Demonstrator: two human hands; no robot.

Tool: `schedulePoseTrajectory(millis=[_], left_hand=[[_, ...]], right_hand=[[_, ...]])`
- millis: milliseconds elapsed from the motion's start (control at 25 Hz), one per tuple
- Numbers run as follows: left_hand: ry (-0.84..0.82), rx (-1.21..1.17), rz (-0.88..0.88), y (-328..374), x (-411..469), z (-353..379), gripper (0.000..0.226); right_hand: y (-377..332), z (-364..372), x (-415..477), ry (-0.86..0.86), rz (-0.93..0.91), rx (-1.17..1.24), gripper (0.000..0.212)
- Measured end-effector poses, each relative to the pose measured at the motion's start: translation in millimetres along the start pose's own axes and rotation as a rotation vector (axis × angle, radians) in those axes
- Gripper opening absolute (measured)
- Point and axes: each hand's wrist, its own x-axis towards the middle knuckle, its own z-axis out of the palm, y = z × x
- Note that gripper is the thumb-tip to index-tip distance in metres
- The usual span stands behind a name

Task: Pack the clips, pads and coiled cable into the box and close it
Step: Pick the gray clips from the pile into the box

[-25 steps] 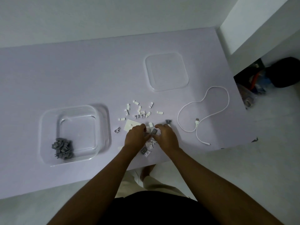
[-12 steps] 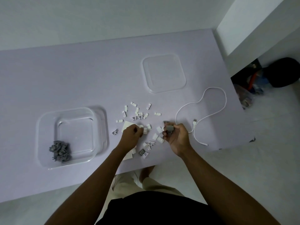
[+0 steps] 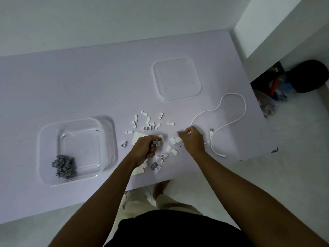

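A clear plastic box [image 3: 106, 139] stands on the left of the table with a heap of grey clips [image 3: 64, 165] in its near-left corner. Its clear lid [image 3: 177, 78] lies flat further back. Small white clips [image 3: 147, 122] are scattered in the middle, and white pads [image 3: 138, 138] lie under and beside my left hand. My left hand [image 3: 144, 148] is closed around a grey clip [image 3: 156, 142]. My right hand [image 3: 193, 139] rests on the table with fingertips pinched together; what they hold is hidden. The white cable [image 3: 229, 120] lies uncoiled to its right.
One loose grey clip [image 3: 124, 144] lies between the box and my left hand, another [image 3: 154, 165] near the table's front edge. The table's right edge is just past the cable, with a dark bag [image 3: 309, 75] and clutter on the floor beyond.
The grey clip that my right hand held is now in my left hand. My right hand has come down to the table, fingertips pinched.
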Motion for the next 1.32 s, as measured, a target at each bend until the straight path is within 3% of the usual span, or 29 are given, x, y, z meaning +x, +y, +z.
schedulePoseTrajectory(millis=[200,320,400,480,600,720,880,1080,1240,1320], left_hand=[[0.059,-0.006,-0.005,-2,-7,-14,0.043],[0.094,0.314,0.056,-6,-14,-20,0.040],[0.119,0.754,0.130,-13,-16,-25,0.031],[0.074,1.030,0.168,-20,-20,-28,0.019],[0.002,1.278,0.193,-36,-26,-26,0.019],[0.042,1.404,0.285,-55,-28,-21,0.027],[0.173,1.417,0.339,-70,-30,-11,0.027],[0.213,1.238,0.343,-63,-34,-16,0.023],[0.268,1.052,0.414,-35,-65,-41,0.019],[0.376,0.951,0.427,-20,-86,-69,0.016]], right_hand=[[-7,7,16,-0.119,-0.044,-0.384,0.051],[-7,9,19,-0.104,-0.051,-0.411,0.045],[-11,10,15,-0.084,-0.026,-0.227,0.035],[-16,11,5,-0.076,0.008,0.035,0.027],[-20,16,-16,-0.088,0.034,0.217,0.026],[-20,24,-37,-0.152,0.070,0.342,0.030],[-22,26,-60,-0.178,0.091,0.412,0.033],[-38,22,-76,-0.260,0.183,0.595,0.021],[-59,28,-86,-0.468,0.219,0.860,0.025],[-81,40,-91,-0.603,0.170,0.893,0.029]])
